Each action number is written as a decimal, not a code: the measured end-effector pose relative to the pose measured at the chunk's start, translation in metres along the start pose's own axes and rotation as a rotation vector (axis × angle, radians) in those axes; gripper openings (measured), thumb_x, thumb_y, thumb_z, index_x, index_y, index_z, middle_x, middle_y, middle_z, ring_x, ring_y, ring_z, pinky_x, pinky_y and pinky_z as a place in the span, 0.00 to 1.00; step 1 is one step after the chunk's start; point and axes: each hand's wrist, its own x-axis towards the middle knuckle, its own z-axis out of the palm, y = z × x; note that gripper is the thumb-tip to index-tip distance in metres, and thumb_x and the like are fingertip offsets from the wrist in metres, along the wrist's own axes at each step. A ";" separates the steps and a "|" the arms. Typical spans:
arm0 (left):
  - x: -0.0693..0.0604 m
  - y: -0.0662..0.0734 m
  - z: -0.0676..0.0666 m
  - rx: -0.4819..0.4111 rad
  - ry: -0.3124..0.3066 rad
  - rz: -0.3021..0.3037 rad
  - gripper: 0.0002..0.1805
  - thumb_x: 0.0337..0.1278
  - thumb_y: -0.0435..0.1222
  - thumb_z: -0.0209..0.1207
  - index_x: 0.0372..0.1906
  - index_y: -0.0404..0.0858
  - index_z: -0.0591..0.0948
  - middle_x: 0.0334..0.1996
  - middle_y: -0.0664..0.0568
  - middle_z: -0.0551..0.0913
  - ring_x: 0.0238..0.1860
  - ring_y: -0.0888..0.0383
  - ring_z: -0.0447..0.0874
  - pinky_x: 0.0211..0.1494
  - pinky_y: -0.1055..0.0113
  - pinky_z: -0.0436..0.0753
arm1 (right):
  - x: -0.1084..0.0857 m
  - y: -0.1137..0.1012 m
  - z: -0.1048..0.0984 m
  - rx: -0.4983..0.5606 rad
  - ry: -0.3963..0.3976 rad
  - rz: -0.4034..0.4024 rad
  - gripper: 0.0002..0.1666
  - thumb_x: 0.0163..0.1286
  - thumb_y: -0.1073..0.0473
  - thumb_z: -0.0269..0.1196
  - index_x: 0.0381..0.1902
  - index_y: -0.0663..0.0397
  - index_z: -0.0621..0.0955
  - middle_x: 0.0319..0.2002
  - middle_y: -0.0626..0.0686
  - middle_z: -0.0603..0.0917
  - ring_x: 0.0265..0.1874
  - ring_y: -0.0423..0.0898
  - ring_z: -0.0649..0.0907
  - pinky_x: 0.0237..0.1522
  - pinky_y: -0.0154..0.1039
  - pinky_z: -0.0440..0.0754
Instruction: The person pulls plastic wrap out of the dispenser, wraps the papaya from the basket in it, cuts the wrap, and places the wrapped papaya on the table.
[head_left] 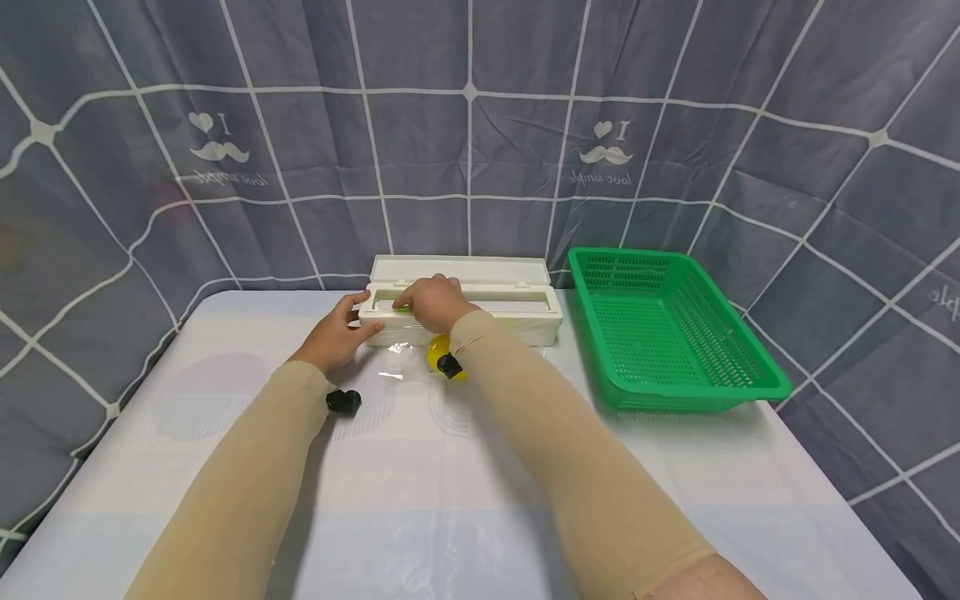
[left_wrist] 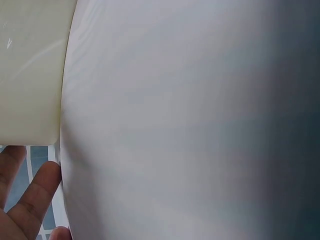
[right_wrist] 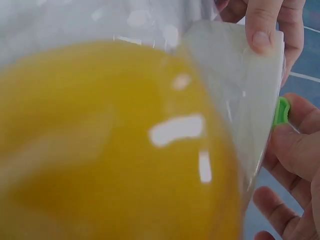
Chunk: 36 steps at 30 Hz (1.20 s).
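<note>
- From the head view, we see a long white plastic box [head_left: 517, 332] on a pale table [head_left: 405, 517], with its flat white lid [head_left: 465, 269] open at the back
- The left hand [head_left: 335, 336] holds the left end of the box, thumb at the front and other fingers round the side
- The right hand [head_left: 437, 302] is over the box near that end, and we see a bit of a small bright green plastic piece [head_left: 402, 309] by its fingers
- A shiny yellow round thing [head_left: 435, 352] sits in front of the box, with thin clear plastic film [head_left: 401, 362] beside it
- A green plastic basket [head_left: 697, 392] full of holes stands to the right
- From the left wrist view, we see the box's end and some left fingers with gaps between them, but we cannot tell which ones press
- From the right wrist view, the right thumb and a finger pinch the green piece at the box's edge, and the left thumb presses on the box
- Here the film lies over the yellow thing and seems to reach the box
- We think the job is partway: the lid is open and the film is out, but getting the film loose looks left to do
</note>
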 end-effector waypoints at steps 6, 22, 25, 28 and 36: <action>0.001 0.000 0.001 0.002 -0.003 -0.020 0.48 0.71 0.63 0.58 0.86 0.55 0.51 0.78 0.35 0.68 0.79 0.37 0.65 0.79 0.38 0.64 | -0.009 0.012 -0.005 0.021 0.002 0.026 0.22 0.83 0.59 0.56 0.64 0.28 0.86 0.65 0.38 0.85 0.58 0.48 0.77 0.63 0.46 0.68; -0.004 0.002 0.000 -0.010 -0.011 -0.002 0.48 0.72 0.62 0.59 0.86 0.54 0.50 0.78 0.36 0.67 0.79 0.38 0.65 0.80 0.40 0.64 | -0.028 0.046 -0.008 0.018 -0.024 0.053 0.22 0.84 0.58 0.54 0.65 0.31 0.85 0.66 0.41 0.85 0.59 0.50 0.78 0.65 0.49 0.65; -0.004 0.002 0.000 -0.010 -0.011 -0.002 0.49 0.71 0.62 0.59 0.86 0.54 0.50 0.78 0.36 0.67 0.80 0.38 0.64 0.81 0.39 0.63 | -0.031 0.050 -0.008 0.020 -0.022 0.058 0.21 0.83 0.58 0.55 0.64 0.31 0.85 0.65 0.41 0.85 0.58 0.50 0.78 0.64 0.49 0.66; -0.004 0.003 0.000 -0.011 -0.011 -0.006 0.49 0.71 0.63 0.59 0.86 0.55 0.50 0.79 0.36 0.67 0.80 0.37 0.64 0.81 0.39 0.62 | -0.034 0.055 -0.010 0.026 -0.020 0.073 0.21 0.83 0.58 0.56 0.64 0.31 0.86 0.65 0.41 0.86 0.59 0.50 0.78 0.65 0.49 0.66; -0.004 0.004 0.000 -0.025 -0.011 -0.010 0.49 0.72 0.61 0.59 0.87 0.54 0.49 0.79 0.35 0.67 0.80 0.37 0.64 0.81 0.39 0.62 | -0.041 0.066 -0.012 0.056 -0.036 0.096 0.21 0.84 0.60 0.54 0.63 0.34 0.86 0.64 0.43 0.86 0.65 0.52 0.78 0.71 0.50 0.67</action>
